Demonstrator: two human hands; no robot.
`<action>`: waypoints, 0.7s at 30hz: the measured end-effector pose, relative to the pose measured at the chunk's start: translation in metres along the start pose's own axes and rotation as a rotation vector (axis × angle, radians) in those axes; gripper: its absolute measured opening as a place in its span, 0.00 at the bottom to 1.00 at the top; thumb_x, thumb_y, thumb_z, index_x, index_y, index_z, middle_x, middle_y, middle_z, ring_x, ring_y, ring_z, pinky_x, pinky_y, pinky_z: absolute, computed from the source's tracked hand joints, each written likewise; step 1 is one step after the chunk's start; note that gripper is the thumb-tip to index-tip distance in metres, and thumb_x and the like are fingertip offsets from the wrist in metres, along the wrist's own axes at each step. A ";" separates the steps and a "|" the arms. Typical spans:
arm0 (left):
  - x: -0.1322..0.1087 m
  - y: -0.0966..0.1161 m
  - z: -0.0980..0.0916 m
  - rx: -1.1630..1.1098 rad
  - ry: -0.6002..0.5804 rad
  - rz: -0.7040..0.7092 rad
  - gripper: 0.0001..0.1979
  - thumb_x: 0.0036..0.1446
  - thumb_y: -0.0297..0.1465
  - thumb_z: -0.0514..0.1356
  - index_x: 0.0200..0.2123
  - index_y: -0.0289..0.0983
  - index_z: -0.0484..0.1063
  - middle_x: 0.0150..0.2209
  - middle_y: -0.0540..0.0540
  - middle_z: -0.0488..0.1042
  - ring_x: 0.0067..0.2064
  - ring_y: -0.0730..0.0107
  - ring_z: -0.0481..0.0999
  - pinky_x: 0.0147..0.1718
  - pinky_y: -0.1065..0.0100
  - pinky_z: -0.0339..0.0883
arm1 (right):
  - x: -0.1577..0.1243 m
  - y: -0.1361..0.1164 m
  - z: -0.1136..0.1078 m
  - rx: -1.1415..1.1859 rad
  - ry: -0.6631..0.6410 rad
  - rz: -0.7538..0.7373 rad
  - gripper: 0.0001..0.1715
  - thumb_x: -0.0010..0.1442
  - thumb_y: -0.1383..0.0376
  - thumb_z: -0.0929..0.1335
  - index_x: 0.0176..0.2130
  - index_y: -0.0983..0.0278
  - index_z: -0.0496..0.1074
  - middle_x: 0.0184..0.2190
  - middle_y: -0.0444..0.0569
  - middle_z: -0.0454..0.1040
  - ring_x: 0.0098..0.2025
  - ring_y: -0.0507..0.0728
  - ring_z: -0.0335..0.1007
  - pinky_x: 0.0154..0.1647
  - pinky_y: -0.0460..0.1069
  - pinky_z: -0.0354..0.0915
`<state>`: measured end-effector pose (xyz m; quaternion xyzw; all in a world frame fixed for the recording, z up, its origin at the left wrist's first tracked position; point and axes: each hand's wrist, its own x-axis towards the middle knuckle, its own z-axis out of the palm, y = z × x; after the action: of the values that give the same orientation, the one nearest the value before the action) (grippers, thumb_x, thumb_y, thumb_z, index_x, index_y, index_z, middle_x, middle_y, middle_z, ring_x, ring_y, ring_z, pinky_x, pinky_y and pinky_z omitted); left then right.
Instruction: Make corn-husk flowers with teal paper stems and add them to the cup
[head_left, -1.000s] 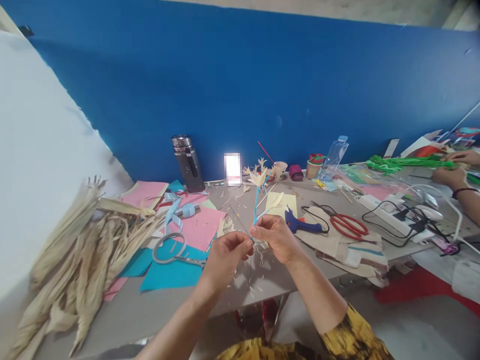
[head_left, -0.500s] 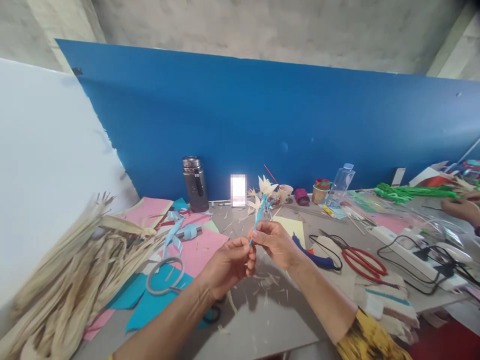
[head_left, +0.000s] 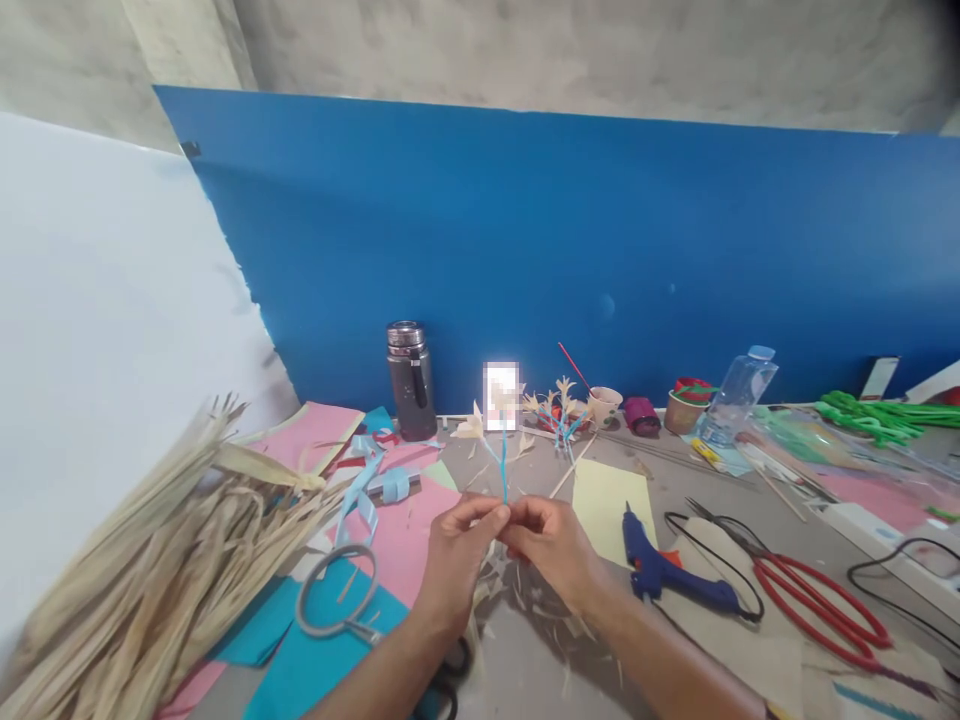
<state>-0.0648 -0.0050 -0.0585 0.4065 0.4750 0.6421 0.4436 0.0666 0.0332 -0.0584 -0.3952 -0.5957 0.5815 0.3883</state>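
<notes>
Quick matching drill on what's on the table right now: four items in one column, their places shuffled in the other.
1. glue gun
2. flask
3. dried husks
4. red scissors

a. far left of the table
b. standing against the blue board
c. right of the hands, beside the yellow paper
d. near the right edge

Pairs: 1-c, 2-b, 3-a, 4-d

Both hands meet, fingertips pinched; forearms converge.
</notes>
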 end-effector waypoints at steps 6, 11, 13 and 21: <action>0.001 -0.003 -0.001 -0.012 0.012 -0.083 0.12 0.45 0.39 0.71 0.27 0.35 0.80 0.23 0.50 0.72 0.27 0.72 0.67 0.28 0.70 0.61 | -0.003 0.007 0.007 0.239 -0.046 0.112 0.26 0.40 0.49 0.80 0.26 0.67 0.74 0.19 0.44 0.73 0.22 0.51 0.69 0.26 0.47 0.67; 0.003 -0.006 -0.002 -0.091 0.041 -0.116 0.19 0.43 0.44 0.72 0.33 0.34 0.80 0.25 0.49 0.74 0.26 0.71 0.70 0.25 0.70 0.63 | -0.003 0.016 0.013 0.346 -0.059 0.160 0.29 0.35 0.49 0.81 0.25 0.67 0.71 0.20 0.46 0.74 0.22 0.52 0.71 0.25 0.47 0.69; 0.004 -0.006 -0.002 -0.073 0.051 -0.098 0.19 0.42 0.43 0.72 0.33 0.34 0.80 0.26 0.49 0.75 0.27 0.69 0.71 0.26 0.69 0.64 | -0.003 0.017 0.015 0.328 -0.053 0.160 0.27 0.37 0.51 0.81 0.24 0.67 0.72 0.19 0.46 0.74 0.21 0.51 0.71 0.24 0.46 0.68; 0.006 -0.001 -0.005 0.094 0.099 -0.014 0.07 0.45 0.33 0.69 0.27 0.36 0.79 0.28 0.48 0.78 0.31 0.68 0.72 0.34 0.69 0.66 | 0.000 0.025 0.017 0.196 -0.091 0.171 0.12 0.43 0.62 0.75 0.23 0.67 0.73 0.18 0.45 0.74 0.20 0.51 0.70 0.26 0.47 0.69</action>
<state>-0.0709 -0.0005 -0.0604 0.3914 0.5288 0.6352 0.4046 0.0518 0.0266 -0.0841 -0.3781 -0.5172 0.6851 0.3467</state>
